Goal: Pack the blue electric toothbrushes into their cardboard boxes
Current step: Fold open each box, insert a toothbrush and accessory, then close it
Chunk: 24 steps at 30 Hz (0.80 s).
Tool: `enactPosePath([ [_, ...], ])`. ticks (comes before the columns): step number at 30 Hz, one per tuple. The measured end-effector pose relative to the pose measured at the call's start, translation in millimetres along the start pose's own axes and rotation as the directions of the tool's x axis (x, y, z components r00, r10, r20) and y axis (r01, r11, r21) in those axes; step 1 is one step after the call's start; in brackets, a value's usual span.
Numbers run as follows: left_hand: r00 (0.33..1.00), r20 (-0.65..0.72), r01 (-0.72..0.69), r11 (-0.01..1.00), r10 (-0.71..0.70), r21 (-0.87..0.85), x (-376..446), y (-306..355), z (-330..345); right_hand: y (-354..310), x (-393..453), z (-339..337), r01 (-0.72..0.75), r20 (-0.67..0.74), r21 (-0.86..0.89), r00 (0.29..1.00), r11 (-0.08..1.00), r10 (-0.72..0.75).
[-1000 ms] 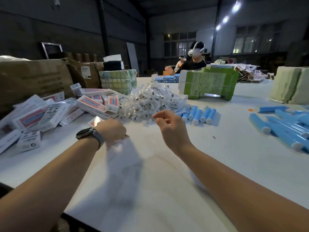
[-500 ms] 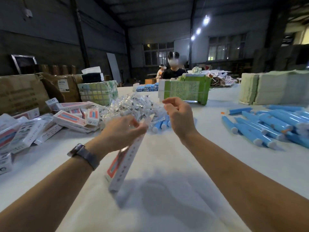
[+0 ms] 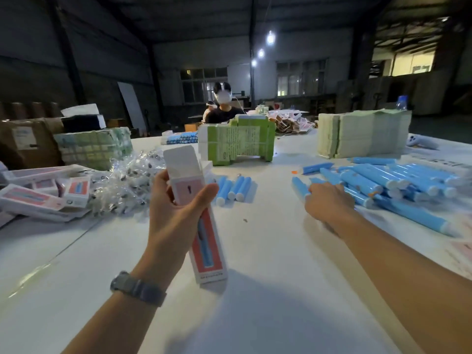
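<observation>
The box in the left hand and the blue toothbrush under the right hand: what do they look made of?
The box, gripped by the left hand: thin printed cardboard, matte white, judging by its creased, upright open flap. The toothbrush, touched by the right hand: probably moulded plastic, smooth blue with a slight sheen; motion blur leaves the finish uncertain.

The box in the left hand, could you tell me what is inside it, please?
The box, gripped by the left hand, has its top flap open, but the interior is hidden from view. The blue toothbrush showing on its front is only a printed picture.

A green carton stack (image 3: 241,141) stands beyond crinkled plastic bags (image 3: 127,182).
</observation>
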State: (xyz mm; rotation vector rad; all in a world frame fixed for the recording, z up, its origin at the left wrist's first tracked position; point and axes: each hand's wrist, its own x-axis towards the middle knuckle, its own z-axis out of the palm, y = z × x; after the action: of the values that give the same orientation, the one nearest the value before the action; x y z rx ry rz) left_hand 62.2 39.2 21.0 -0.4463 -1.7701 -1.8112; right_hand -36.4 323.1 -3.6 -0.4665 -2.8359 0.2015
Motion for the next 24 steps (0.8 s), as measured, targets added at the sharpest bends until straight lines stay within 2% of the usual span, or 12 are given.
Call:
enactPosePath([
  [3,0.998,0.03,-0.054,0.998,0.053,0.029,-12,3,2,6,0,-1,0.003,0.023,-0.075,1.0,0.997,-0.002],
  [8,0.992,-0.031,-0.118,0.989,0.121,0.086,-14,3,5,8,-2,-4,-0.045,0.021,-0.016,0.999,0.999,0.045],
  [11,0.993,-0.021,-0.112,0.99,0.114,0.087,-15,1,7,2,-3,-12,-0.052,-0.05,0.134,0.997,0.99,0.059],
  [13,0.996,0.002,-0.088,0.993,0.088,0.074,-16,2,7,-12,-5,-29,-0.009,-0.131,0.365,0.99,0.931,0.061],
  [14,0.998,0.011,-0.069,0.996,0.069,0.055,-16,2,6,-23,-7,-39,0.035,-0.16,0.53,0.985,0.847,0.059],
  [15,0.999,0.016,-0.051,0.998,0.051,0.029,-17,2,6,-35,-12,-50,0.092,-0.179,0.701,0.983,0.707,0.05],
  [17,0.999,0.02,-0.033,0.999,0.033,-0.004,-17,2,7,-59,-30,-71,0.184,-0.194,0.933,0.981,0.308,0.001],
  [19,0.999,0.031,-0.032,0.999,0.032,0.009,-19,-1,8,-82,-51,-89,0.189,-0.197,0.979,0.973,-0.079,-0.117],
  [20,0.999,0.036,-0.027,1.0,0.026,0.012,-20,-3,8,-91,-62,-96,0.161,-0.207,0.96,0.959,-0.231,-0.192],
  [22,0.999,0.039,0.005,1.0,-0.006,0.014,-22,-8,8,-106,-80,-106,0.113,-0.261,0.9,0.913,-0.422,-0.312],
  [24,0.999,0.031,0.025,0.999,-0.026,0.02,-22,-12,8,-114,-93,-112,0.119,-0.311,0.875,0.882,-0.47,-0.355],
])
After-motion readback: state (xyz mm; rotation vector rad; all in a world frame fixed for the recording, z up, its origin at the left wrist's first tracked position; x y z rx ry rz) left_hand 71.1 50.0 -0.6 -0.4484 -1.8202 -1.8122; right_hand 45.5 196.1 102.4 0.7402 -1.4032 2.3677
